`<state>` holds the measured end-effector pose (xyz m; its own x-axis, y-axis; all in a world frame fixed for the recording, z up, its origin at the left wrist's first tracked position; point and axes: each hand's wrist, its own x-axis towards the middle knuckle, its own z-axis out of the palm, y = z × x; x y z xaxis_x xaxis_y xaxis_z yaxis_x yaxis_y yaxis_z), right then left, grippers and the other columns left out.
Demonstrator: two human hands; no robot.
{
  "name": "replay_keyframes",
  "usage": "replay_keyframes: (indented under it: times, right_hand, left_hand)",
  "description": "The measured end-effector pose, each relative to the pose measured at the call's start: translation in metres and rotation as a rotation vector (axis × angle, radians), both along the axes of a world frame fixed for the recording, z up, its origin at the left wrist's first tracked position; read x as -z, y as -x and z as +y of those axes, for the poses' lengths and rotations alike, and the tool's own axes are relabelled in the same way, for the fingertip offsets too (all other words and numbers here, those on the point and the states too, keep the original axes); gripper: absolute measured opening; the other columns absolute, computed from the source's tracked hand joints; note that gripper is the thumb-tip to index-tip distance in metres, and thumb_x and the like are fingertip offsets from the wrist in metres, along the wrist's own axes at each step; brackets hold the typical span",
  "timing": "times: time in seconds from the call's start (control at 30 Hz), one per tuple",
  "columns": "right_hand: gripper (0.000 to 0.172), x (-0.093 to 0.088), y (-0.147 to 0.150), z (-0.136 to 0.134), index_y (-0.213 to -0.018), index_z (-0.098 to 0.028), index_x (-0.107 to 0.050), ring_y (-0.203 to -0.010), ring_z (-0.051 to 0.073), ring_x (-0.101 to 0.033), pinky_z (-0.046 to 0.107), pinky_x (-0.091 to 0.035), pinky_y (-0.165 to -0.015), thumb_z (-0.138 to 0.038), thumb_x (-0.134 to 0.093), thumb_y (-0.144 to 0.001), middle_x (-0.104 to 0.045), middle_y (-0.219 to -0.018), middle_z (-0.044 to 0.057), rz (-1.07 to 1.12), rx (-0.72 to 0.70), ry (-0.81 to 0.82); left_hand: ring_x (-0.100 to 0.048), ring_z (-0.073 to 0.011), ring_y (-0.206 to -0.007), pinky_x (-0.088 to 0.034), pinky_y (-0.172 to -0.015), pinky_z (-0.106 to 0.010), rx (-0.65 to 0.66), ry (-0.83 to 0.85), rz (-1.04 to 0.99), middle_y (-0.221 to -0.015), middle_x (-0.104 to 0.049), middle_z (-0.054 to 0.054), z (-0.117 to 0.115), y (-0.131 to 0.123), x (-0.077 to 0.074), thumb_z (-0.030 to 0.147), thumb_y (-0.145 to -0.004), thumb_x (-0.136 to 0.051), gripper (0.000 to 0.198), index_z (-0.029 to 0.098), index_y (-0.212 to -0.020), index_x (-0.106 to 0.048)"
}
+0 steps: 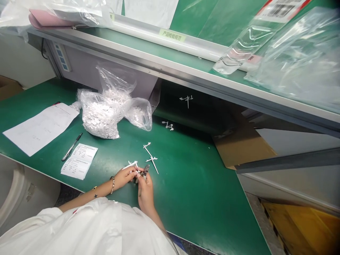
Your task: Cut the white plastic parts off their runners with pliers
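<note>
My left hand (122,177) is closed on a thin white plastic sprue (130,164), whose branched end sticks out above the fingers. Close beside it, my right hand (146,191) grips small nippers (146,169) with dark metal jaws pointing up and away. The fingertips of both hands meet around the work, so the exact spot between them is partly hidden. Just beyond the hands, more branched white sprues (151,158) lie on the green table. Farther back are a small white plastic piece (168,125) and another branched sprue (188,101) under the shelf.
Clear bags (101,117) full of small white parts stand at the back left. A paper sheet (41,127), a pen (72,147) and printed labels (79,161) lie on the left. Above runs a shelf edge (159,58); a cardboard box (244,141) stands right.
</note>
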<state>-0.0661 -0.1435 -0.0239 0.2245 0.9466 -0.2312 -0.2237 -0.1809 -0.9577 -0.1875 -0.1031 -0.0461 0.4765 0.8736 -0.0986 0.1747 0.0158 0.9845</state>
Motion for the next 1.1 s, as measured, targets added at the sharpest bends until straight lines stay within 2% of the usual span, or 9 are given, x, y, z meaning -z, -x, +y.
replay_keyframes:
  times: [0.1,0.2,0.3,0.4,0.53,0.7,0.9,1.1]
  right_hand:
    - [0.033,0.003,-0.008,0.0,-0.106,-0.018,-0.056,-0.103,0.019,-0.055,0.033,-0.043,-0.09,-0.036,-0.054,-0.078,-0.059,-0.114,0.009,-0.238,0.012,-0.05]
    - [0.027,0.004,-0.017,0.001,-0.099,-0.018,-0.057,-0.09,0.018,-0.059,0.033,-0.045,-0.084,-0.036,-0.048,-0.082,-0.064,-0.099,0.008,-0.444,-0.075,-0.03]
    - [0.021,0.004,-0.023,0.0,-0.093,-0.018,-0.059,-0.085,0.019,-0.058,0.032,-0.045,-0.079,-0.028,-0.047,-0.081,-0.064,-0.092,0.007,-0.656,-0.214,-0.112]
    - [0.023,0.003,-0.024,0.0,-0.095,-0.018,-0.06,-0.083,0.018,-0.058,0.03,-0.045,-0.076,-0.021,-0.045,-0.079,-0.064,-0.09,0.006,-0.779,-0.301,-0.184]
    - [0.025,0.002,-0.027,0.002,-0.097,-0.018,-0.061,-0.079,0.018,-0.057,0.029,-0.045,-0.074,-0.02,-0.044,-0.079,-0.063,-0.087,0.006,-0.845,-0.381,-0.203]
    - [0.027,-0.002,-0.032,0.004,-0.098,-0.018,-0.063,-0.076,0.017,-0.058,0.028,-0.046,-0.071,-0.02,-0.045,-0.078,-0.065,-0.088,0.006,-0.884,-0.397,-0.194]
    - [0.027,-0.007,-0.04,0.006,-0.097,-0.02,-0.065,-0.07,0.016,-0.059,0.027,-0.046,-0.066,-0.02,-0.046,-0.077,-0.066,-0.085,0.004,-0.896,-0.444,-0.181]
    - [0.028,-0.008,-0.055,0.011,-0.095,-0.021,-0.067,-0.075,0.017,-0.061,0.027,-0.046,-0.069,-0.019,-0.047,-0.075,-0.068,-0.087,0.004,-0.887,-0.55,-0.161]
  left_hand:
    - [-0.037,-0.0071,-0.045,-0.03,-0.047,-0.02,-0.11,0.079,-0.077,-0.054,-0.046,0.005,0.001,-0.001,0.001,0.05,-0.085,-0.041,0.035,0.017,-0.076,-0.051]
    - [-0.03,-0.0056,-0.04,-0.025,-0.041,-0.019,-0.197,0.175,-0.165,-0.055,-0.045,0.006,0.002,-0.001,0.001,0.056,-0.083,-0.04,0.039,0.018,-0.078,-0.046]
    - [-0.031,-0.0054,-0.041,-0.025,-0.041,-0.019,-0.221,0.163,-0.182,-0.057,-0.046,0.006,0.002,-0.001,0.001,0.058,-0.082,-0.041,0.041,0.018,-0.077,-0.046]
    - [-0.034,-0.0064,-0.044,-0.027,-0.043,-0.02,-0.231,0.115,-0.152,-0.059,-0.048,0.004,0.001,-0.001,0.001,0.057,-0.084,-0.04,0.04,0.018,-0.077,-0.048]
    - [-0.038,-0.0084,-0.049,-0.031,-0.05,-0.022,-0.199,0.04,-0.082,-0.06,-0.049,0.003,0.001,0.0,0.0,0.053,-0.087,-0.037,0.039,0.018,-0.077,-0.049]
    - [-0.044,-0.0107,-0.055,-0.035,-0.058,-0.024,-0.145,-0.045,-0.013,-0.06,-0.05,0.002,0.002,0.0,-0.003,0.049,-0.089,-0.034,0.038,0.018,-0.075,-0.049]
    - [-0.046,-0.0123,-0.059,-0.036,-0.063,-0.025,-0.085,-0.088,0.036,-0.061,-0.051,0.002,0.002,0.001,-0.007,0.047,-0.089,-0.033,0.037,0.018,-0.074,-0.05]
    - [-0.047,-0.0124,-0.059,-0.036,-0.062,-0.024,-0.023,-0.116,0.055,-0.061,-0.051,0.002,0.003,0.002,-0.002,0.043,-0.09,-0.034,0.033,0.019,-0.075,-0.052]
